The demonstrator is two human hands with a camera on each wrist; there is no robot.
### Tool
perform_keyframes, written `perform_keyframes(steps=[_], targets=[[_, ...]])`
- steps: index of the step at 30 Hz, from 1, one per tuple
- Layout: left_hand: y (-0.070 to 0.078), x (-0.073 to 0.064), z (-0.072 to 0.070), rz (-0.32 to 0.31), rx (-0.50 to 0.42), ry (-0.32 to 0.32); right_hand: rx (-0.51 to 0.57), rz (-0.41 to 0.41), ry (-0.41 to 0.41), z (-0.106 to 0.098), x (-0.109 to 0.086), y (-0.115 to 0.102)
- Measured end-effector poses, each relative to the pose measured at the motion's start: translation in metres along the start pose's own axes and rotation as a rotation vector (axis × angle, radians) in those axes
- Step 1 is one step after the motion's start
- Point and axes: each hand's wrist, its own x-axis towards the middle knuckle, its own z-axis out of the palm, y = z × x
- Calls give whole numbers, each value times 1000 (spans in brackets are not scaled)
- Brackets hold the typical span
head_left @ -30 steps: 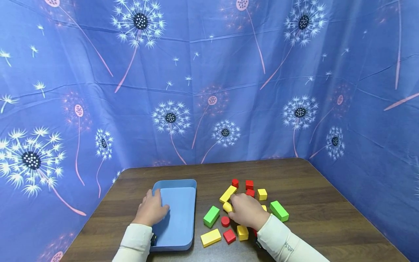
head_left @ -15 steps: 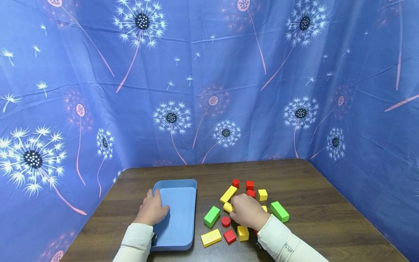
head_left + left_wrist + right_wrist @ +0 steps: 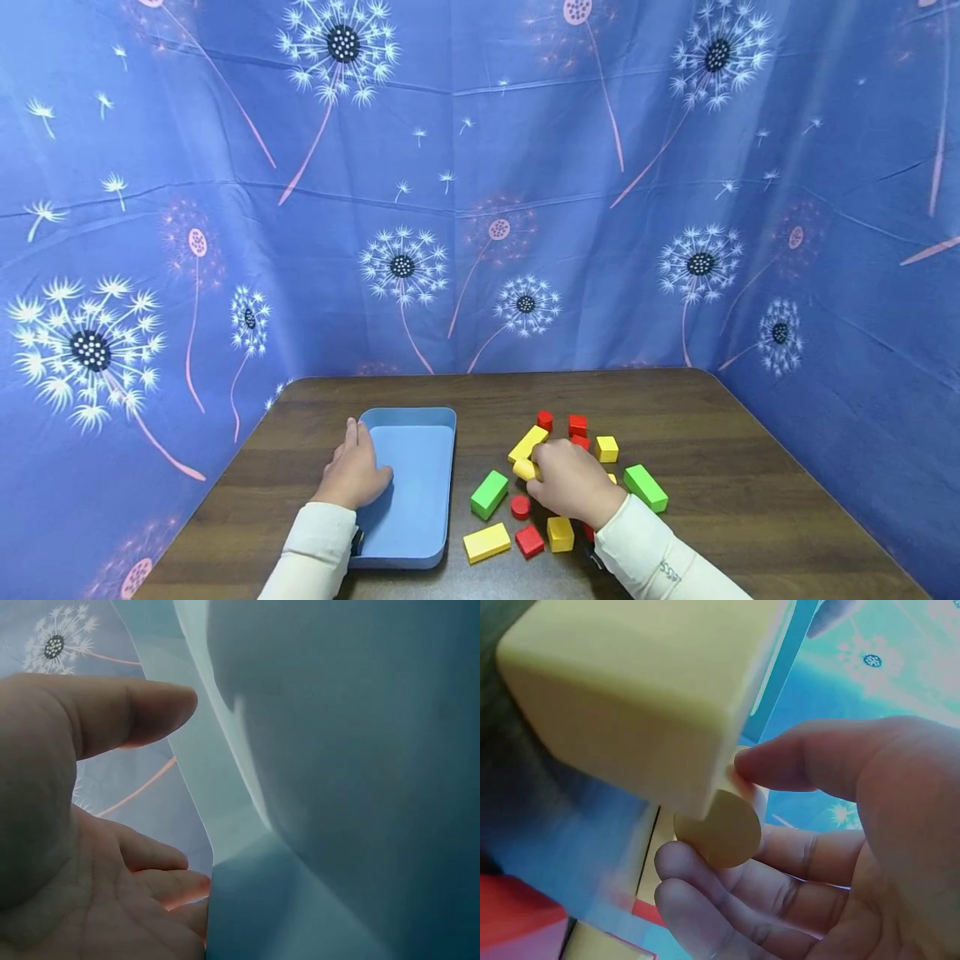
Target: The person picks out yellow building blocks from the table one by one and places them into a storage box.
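My left hand (image 3: 352, 473) is at the left wall of a blue tray (image 3: 448, 500). Its thumb reaches over the rim while the fingers lie outside, fairly straight. The left wrist view shows the thumb (image 3: 150, 709) apart from the fingers, with the tray wall (image 3: 225, 772) beside them. Among loose blocks, my right hand (image 3: 577, 483) holds a yellow cylinder block (image 3: 526, 469) between thumb and fingers. Its round end (image 3: 720, 829) faces the right wrist camera. Close to that camera, a yellow block (image 3: 622, 690) covers part of the view.
Around the right hand lie green blocks (image 3: 490, 495) (image 3: 646, 488), yellow blocks (image 3: 487, 543) (image 3: 528, 443) (image 3: 560, 534) (image 3: 607, 449) and red blocks (image 3: 529, 542) (image 3: 521, 507) (image 3: 544, 421) (image 3: 577, 426). A brown wooden table (image 3: 765, 500) bears everything. Behind hangs a blue dandelion-print cloth (image 3: 465, 167).
The head view has shifted slightly, moving the whole scene a little to the right. Both hands keep nearly the same places, the right one still at the yellow cylinder block.
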Motion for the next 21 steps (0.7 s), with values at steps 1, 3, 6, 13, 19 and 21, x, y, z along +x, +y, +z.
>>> perform_keyframes(steps=[1, 3, 6, 13, 19, 21], targets=[[0, 0, 0, 2, 2, 1, 3, -4, 2, -1, 0, -1], [0, 0, 0, 0, 3, 1, 7, -17, 9, -3, 0, -2], [2, 0, 0, -3, 6, -2, -4, -35, 17, -6, 1, -6], [7, -3, -2, -3, 3, -5, -19, -79, 23, -13, 6, -19], [5, -3, -2, -12, 12, -15, -41, -122, 41, -14, 12, -31], [4, -3, -3, -14, 13, -15, -46, -133, 45, -14, 13, -35]])
